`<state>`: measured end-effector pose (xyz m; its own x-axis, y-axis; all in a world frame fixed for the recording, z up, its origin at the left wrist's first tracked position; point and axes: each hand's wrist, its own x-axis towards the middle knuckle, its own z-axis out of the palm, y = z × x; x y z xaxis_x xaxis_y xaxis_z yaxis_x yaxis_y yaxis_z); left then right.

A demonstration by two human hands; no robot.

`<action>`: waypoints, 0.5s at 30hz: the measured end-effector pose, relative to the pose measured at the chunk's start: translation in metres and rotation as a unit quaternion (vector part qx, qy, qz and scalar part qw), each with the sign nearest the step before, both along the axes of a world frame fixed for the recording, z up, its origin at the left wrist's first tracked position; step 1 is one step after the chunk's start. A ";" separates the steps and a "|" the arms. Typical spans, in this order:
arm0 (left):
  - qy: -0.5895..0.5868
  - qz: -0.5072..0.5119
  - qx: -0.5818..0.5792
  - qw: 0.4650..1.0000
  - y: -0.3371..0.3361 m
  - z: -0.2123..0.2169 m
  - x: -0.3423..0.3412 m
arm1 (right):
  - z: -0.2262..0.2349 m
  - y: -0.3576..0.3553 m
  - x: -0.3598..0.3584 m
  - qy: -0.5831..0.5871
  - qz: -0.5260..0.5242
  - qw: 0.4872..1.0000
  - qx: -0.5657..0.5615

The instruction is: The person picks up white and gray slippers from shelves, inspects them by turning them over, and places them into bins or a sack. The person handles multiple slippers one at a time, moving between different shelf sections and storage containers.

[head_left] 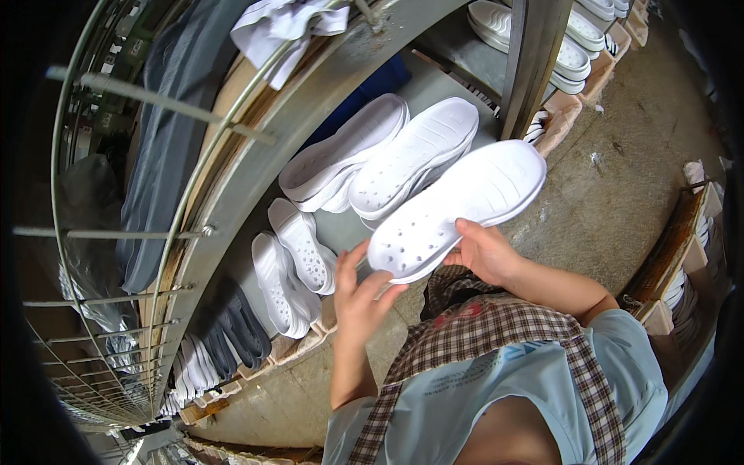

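A white shoe sole [446, 213] with small holes at one end and curved grooves at the other is held up at a tilt in front of me. My right hand [487, 254] grips its near edge, thumb on the upper face and fingers curled beneath. At the holed end, my left hand [363, 293] pinches the rim with its fingers bent around it. Just beyond, two stacks of like white soles, a left stack [345, 151] and a right stack [418, 159], rest on a grey shelf surface [446, 81], partly behind the held one.
Smaller white soles [298, 248] and dark grey soles [236, 333] lie along the shelf to the left. A metal frame with wire bars [198, 232] rises on the left, a white cloth [283, 35] hanging over it. A metal post [535, 62] stands far right. Crates [659, 314] of soles sit right.
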<state>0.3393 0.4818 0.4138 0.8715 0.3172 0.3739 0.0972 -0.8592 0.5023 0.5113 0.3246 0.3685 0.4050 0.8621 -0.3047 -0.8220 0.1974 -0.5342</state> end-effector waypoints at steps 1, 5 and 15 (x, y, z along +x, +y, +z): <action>0.010 -0.010 -0.024 1.000 0.000 -0.002 0.002 | -0.002 -0.003 0.000 0.009 -0.001 1.000 -0.026; -0.055 0.021 -0.113 0.992 0.019 -0.010 0.022 | -0.012 -0.019 0.010 0.007 0.004 0.999 -0.037; 0.048 0.139 -0.061 0.987 0.042 -0.031 0.068 | -0.017 -0.039 0.024 0.041 0.017 0.998 -0.045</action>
<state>0.4077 0.5237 0.3831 0.7739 0.5869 0.2378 0.3737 -0.7265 0.5767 0.5356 0.2856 0.3514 0.3464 0.8424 -0.4129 -0.8688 0.1220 -0.4799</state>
